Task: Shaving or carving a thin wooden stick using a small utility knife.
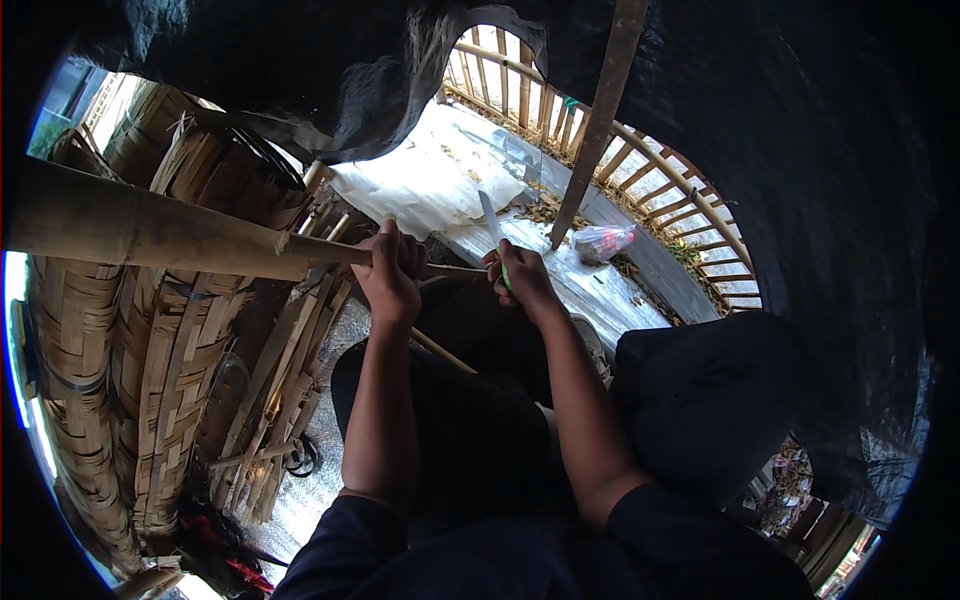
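Note:
My left hand (393,278) is closed around a slender bamboo stick (445,271), thumb pointing up. The stick runs rightward to the fingers of my right hand (525,275). That hand grips a knife (490,217) by its green handle, with the pale blade slanting up and away to the left. My right fingertips are at the stick's end, though their exact contact is hard to make out. Left of my left hand, the stick lines up with a thick bamboo pole (150,225); whether the two are joined I cannot tell.
Rolled woven bamboo panels (80,370) and split bamboo strips (270,400) stand on the left. Ahead lie a white sheet (430,170) and a clear plastic bag (605,242). A wooden post (600,120) rises before a bamboo fence (680,190). Black sheeting (830,170) hangs at the right.

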Demonstrator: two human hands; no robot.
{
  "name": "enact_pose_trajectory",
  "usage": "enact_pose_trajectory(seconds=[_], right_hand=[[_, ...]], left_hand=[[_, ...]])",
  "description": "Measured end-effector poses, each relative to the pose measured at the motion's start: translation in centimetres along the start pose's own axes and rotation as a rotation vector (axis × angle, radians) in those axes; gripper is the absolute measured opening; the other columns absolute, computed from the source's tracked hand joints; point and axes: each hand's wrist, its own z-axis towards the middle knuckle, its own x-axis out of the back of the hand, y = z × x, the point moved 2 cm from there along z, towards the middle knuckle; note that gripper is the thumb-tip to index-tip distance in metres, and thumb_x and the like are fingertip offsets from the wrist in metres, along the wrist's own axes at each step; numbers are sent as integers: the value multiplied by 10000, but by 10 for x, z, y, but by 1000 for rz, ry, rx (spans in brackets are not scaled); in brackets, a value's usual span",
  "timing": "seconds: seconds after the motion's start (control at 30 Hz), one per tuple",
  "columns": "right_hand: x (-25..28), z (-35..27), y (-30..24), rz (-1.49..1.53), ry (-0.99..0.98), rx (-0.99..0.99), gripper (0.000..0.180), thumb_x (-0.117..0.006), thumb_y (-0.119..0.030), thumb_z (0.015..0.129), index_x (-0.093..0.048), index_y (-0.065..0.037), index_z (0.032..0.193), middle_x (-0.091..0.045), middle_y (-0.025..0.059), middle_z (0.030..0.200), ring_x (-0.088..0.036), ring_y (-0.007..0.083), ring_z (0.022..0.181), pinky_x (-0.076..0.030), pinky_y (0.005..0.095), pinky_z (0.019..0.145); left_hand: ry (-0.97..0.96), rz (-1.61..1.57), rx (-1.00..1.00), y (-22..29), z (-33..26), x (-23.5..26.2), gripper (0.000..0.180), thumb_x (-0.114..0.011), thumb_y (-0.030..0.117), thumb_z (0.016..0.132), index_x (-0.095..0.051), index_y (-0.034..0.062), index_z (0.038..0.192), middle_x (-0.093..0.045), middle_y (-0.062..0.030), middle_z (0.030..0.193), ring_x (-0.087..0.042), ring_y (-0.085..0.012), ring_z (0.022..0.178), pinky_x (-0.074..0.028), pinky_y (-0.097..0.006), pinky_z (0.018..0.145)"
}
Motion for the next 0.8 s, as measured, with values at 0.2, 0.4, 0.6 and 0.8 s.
enact_pose_trajectory(seconds=[0.2, 0.4, 0.6, 0.8], right_hand=[[26, -7, -16, 100, 173, -16, 444, -394, -426, 967, -563, -28, 867, -470, -5, 605, -363, 50, 427, -271, 205, 376], [17, -7, -17, 46, 231, 25, 442, -387, -437, 966, -534, -53, 803, -468, 0, 577, -360, 52, 412, -274, 207, 373], [-15, -18, -22, -105, 5, 140, 484, -366, -472, 961, -583, -41, 917, -502, 10, 586, -433, 71, 459, -369, 231, 453], [-22, 2, 3, -416, -44, 226, 382, -521, -395, 902, -546, -26, 806, -506, 9, 562, -510, 111, 512, -410, 298, 496]], left_hand=[[13, 121, 8, -7, -1, -1, 386, -435, 226, 939, -295, 135, 591, -208, 49, 467, -162, -62, 406, -169, -262, 401], [-2, 81, 20, -21, -4, -2, 402, -444, 217, 928, -287, 129, 569, -206, 44, 461, -168, -65, 401, -172, -264, 402], [-18, 95, 15, -24, -3, -3, 414, -453, 222, 929, -292, 126, 560, -222, 39, 469, -203, -70, 404, -181, -262, 408], [-141, 111, -30, -20, -4, -9, 438, -443, 251, 961, -329, 96, 567, -290, 28, 496, -242, -70, 446, -220, -260, 449]])
